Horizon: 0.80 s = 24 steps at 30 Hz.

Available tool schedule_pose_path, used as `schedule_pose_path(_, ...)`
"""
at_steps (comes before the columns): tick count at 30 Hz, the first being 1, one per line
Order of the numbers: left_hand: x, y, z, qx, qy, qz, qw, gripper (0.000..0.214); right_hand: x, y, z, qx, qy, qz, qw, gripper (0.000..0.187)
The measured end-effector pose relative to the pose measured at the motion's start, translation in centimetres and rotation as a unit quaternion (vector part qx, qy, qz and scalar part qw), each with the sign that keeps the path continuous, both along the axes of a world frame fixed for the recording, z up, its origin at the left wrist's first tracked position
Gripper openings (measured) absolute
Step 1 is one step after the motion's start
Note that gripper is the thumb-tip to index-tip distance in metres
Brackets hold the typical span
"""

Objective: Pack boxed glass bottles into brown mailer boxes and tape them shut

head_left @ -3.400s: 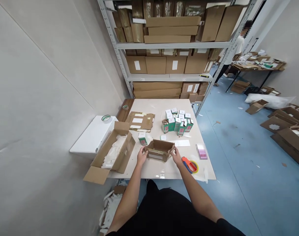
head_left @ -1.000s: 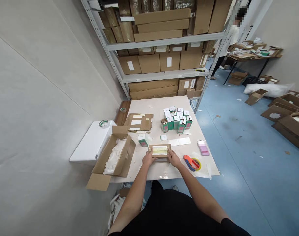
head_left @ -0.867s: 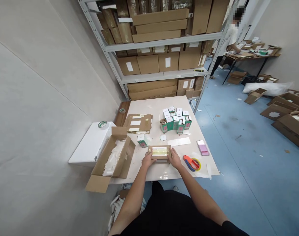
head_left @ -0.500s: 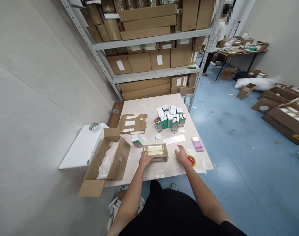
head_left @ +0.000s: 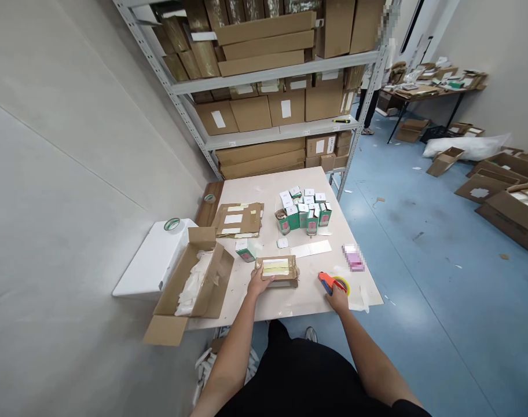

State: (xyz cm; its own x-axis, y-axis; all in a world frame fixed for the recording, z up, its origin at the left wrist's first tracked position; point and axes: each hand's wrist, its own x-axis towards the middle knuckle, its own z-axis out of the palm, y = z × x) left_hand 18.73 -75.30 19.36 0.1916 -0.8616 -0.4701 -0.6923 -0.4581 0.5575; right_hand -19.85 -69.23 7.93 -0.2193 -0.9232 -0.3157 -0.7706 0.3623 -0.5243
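A small cardboard box [head_left: 285, 282] with a pale label and yellowish tape strips on top lies near the front of the table. My left hand [head_left: 258, 282] grips its left end, thumb along the near side. Farther right, my right hand [head_left: 338, 297] is closed around an orange-and-blue tape dispenser [head_left: 326, 280] carrying a yellow tape roll; its fingers are partly hidden. A green-and-white carton [head_left: 245, 250] stands behind the box's left end. Several similar cartons [head_left: 303, 215] are grouped farther back. A white paper strip [head_left: 311, 248] lies between that group and the box.
An open carton [head_left: 220, 272] with white packing material sits at the table's left edge. Flattened cardboard [head_left: 239, 220] lies behind it. A pink item [head_left: 354, 258] is near the right edge. Metal shelving [head_left: 272, 134] with boxes stands beyond the table; a co-worker's legs [head_left: 368, 107] show behind it.
My right hand has moved slightly right and toward me, taking hold of the tape dispenser, which is now turned with its orange part showing. My left hand stays on the box. The view has shifted slightly.
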Motion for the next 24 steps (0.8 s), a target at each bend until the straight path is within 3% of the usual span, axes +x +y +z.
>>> schedule_pose_path(3, 0.0, 0.0, -0.1, -0.01, 0.006, 0.006, 1.0, 0.104, 0.7, -0.9, 0.2, 0.06, 0.063, 0.012, 0.996, 0.047)
schedule_pose_path(7, 0.0, 0.4, 0.0, -0.014, 0.007, 0.0, 1.0, 0.104, 1.0, -2.4, 1.0, 0.097, 0.08, 0.005, 0.992, 0.03)
schedule_pose_path(10, -0.1, 0.8, 0.0, -0.012, 0.003, -0.007, 1.0, 0.105, 0.6, -3.0, 1.7, 0.089, 0.074, 0.008, 0.993, 0.018)
schedule_pose_path(15, 0.0, 1.0, -0.2, -0.021, 0.006, 0.0, 1.0, 0.105, 0.6, -2.7, 3.5, 0.026, 0.087, 0.045, 0.995, 0.024)
schedule_pose_path(18, -0.1, 0.7, -0.3, -0.034, 0.014, 0.008, 0.999, 0.104, 1.7, -2.2, 4.8, -0.056, 0.112, 0.042, 0.991, 0.026)
schedule_pose_path(20, -0.6, 0.4, -0.5, -0.045, 0.024, 0.009, 0.999, 0.103, 2.6, -2.1, 5.7, -0.155, 0.113, 0.024, 0.981, 0.027)
schedule_pose_path(24, -2.9, -0.3, -1.2, -0.063, 0.059, -0.007, 0.996, 0.106, 3.8, -3.1, 7.8, -0.373, 0.083, 0.004, 0.924, 0.026)
